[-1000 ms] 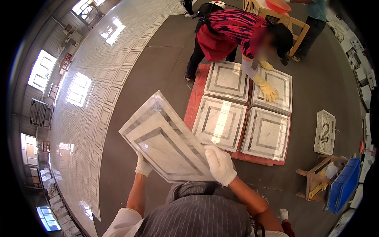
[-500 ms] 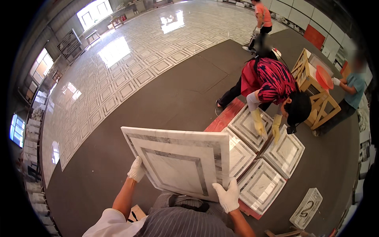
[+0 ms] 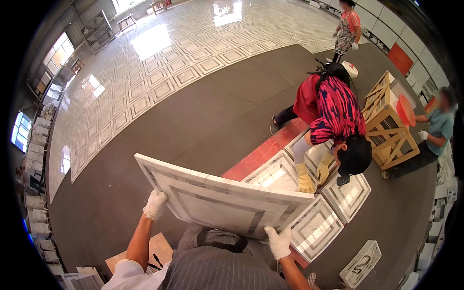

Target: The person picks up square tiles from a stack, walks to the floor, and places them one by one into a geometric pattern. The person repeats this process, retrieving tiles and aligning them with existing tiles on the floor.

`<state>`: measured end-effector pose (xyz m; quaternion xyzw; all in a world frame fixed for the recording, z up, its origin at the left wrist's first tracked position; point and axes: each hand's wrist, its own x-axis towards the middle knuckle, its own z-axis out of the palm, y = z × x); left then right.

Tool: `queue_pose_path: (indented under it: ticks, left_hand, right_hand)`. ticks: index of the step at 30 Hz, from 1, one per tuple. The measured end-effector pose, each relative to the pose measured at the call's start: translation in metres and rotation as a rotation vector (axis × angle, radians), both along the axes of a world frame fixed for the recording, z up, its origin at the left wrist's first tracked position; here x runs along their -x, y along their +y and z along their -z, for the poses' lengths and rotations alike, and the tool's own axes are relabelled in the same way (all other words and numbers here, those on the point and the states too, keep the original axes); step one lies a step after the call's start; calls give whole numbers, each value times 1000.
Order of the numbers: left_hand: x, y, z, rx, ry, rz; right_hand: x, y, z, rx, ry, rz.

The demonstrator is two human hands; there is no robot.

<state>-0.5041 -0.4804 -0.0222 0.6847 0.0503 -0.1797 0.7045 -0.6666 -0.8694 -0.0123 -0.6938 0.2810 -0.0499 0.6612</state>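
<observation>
A large square marble tile [image 3: 193,193], white with a grey inlaid frame, stands tilted in front of my body. My left hand [image 3: 155,205], in a white knit glove, is closed on its left edge. At the lower right edge, my right hand [image 3: 279,242] grips it too, in a matching glove. Beyond its right part lie similar framed tiles [image 3: 316,227], set side by side on red boards [image 3: 266,149]. A co-worker's yellow glove [image 3: 304,180] is down at these tiles, close behind the upper edge of mine; whether they touch is unclear.
The co-worker [image 3: 338,106] bends over the tiles on the right. Farther right stand a wooden crate [image 3: 392,140], a red basin [image 3: 406,110] and another person [image 3: 437,125]. A white plastic basket [image 3: 361,263] sits low right, a wooden board [image 3: 162,244] low left. Patterned flooring [image 3: 179,63] spreads behind.
My tile leans lower, its upper right corner now farther right and down. The co-worker's gloves have moved left and down towards it. The far person in orange has turned and stands upright.
</observation>
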Motion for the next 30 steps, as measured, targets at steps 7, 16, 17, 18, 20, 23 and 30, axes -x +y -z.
queue_pose_path:
  ticks: [7,16,17,18,20,23,30]
  left_hand:
    - [-1,22,-31,-263,-29,-2]
    - [-34,120,-48,-149,175,-169]
    - [-38,138,-43,-139,184,-200]
    - [-43,157,-33,-123,188,-227]
    - [-59,194,-28,-117,173,-269]
    - [-76,257,-29,-74,220,-320]
    - [-83,353,-31,11,187,-623]
  right_hand:
    - [-19,25,13,-106,-65,51]
    - [-112,112,13,-61,-25,-83]
    - [-130,130,6,-99,4,-91]
    - [-142,137,24,-92,54,-126]
    - [-172,166,33,-40,31,-186]
    - [-223,223,23,73,18,-295]
    - [-345,335,19,71,-81,-572]
